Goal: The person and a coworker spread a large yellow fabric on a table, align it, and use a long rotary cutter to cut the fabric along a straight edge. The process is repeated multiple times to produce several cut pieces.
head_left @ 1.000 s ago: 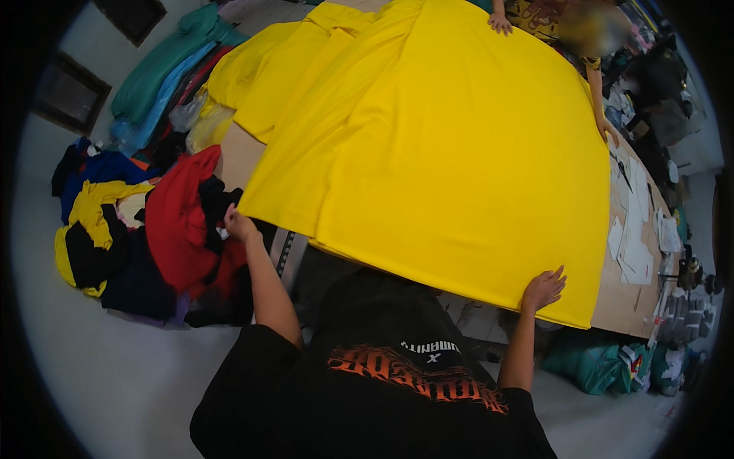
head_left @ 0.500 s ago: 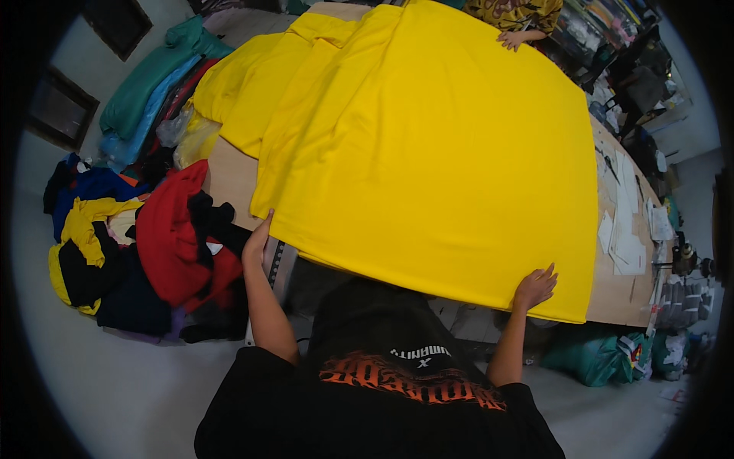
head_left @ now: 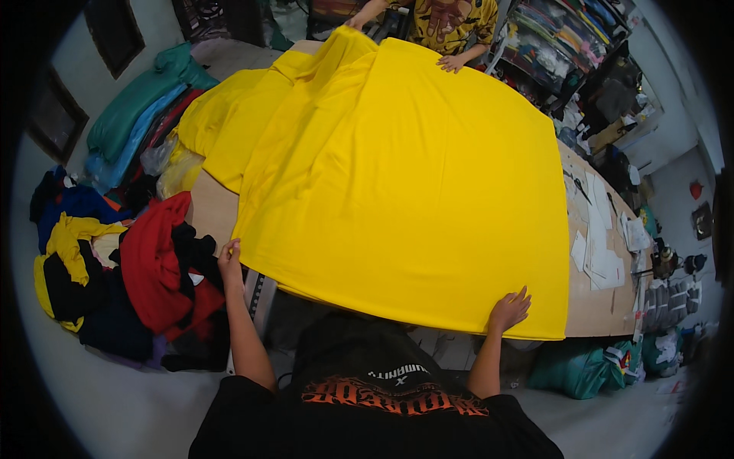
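A broad sheet of bright yellow fabric (head_left: 428,199) covers much of the table, smooth on the right and folded and rumpled toward the far left. At its near left corner, my left hand (head_left: 229,264) has its fingers closed on the edge. My right hand (head_left: 508,312) lies flat on the cloth by the near right edge, fingers stretched out. Across the table, a co-worker in a patterned yellow shirt (head_left: 436,27) lifts a fold of the fabric with one hand (head_left: 355,23). That person's other hand (head_left: 453,63) rests on the far edge.
Paper pattern pieces (head_left: 600,245) and scissors (head_left: 581,190) lie on the wooden tabletop (head_left: 608,314) at right. Heaped clothing (head_left: 157,260) stands close to my left arm. Green and blue bundles (head_left: 138,115) line the left wall. Green bags (head_left: 573,371) sit below the table's right end.
The view has tilted up, showing more of the co-worker. A fold at the far left of the fabric now rises in the co-worker's hand. My right hand stays flat on the cloth.
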`<control>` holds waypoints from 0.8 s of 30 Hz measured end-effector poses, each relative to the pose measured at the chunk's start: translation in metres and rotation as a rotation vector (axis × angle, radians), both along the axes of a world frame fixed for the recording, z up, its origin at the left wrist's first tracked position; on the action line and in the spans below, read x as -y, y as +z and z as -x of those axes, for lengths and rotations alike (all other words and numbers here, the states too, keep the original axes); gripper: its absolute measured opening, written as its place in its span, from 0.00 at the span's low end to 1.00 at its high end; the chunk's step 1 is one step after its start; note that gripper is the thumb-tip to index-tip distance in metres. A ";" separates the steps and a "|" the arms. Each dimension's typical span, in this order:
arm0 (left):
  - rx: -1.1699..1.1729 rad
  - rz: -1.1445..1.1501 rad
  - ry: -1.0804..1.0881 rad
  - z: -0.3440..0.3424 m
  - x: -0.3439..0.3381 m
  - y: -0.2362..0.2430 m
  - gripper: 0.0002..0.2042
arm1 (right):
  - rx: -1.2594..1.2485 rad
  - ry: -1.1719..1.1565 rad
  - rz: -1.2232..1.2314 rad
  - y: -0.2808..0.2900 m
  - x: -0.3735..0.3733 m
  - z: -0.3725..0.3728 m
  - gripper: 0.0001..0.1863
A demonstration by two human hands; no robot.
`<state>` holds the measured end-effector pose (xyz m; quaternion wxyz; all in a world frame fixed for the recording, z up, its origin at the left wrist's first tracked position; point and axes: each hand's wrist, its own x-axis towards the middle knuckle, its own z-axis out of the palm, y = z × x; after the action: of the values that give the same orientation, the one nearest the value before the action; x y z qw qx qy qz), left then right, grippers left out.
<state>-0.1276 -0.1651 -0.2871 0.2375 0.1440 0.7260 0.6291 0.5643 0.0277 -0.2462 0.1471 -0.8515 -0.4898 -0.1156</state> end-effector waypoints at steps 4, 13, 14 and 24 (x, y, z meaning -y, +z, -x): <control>-0.128 -0.078 0.180 0.003 -0.001 0.002 0.14 | -0.012 0.022 -0.010 -0.001 -0.004 -0.002 0.25; -0.270 -0.101 0.417 -0.011 0.003 0.025 0.15 | 0.058 0.091 -0.062 -0.010 0.006 -0.012 0.25; -0.315 -0.111 0.407 -0.013 0.004 0.025 0.15 | 0.070 0.103 -0.069 -0.010 0.006 -0.013 0.25; -0.200 0.108 0.480 -0.011 0.012 0.007 0.13 | 0.030 0.084 -0.020 -0.009 0.002 -0.020 0.26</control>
<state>-0.1167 -0.1775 -0.2806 0.0158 0.0161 0.7918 0.6104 0.5842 0.0261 -0.2548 0.1529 -0.8270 -0.5259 -0.1269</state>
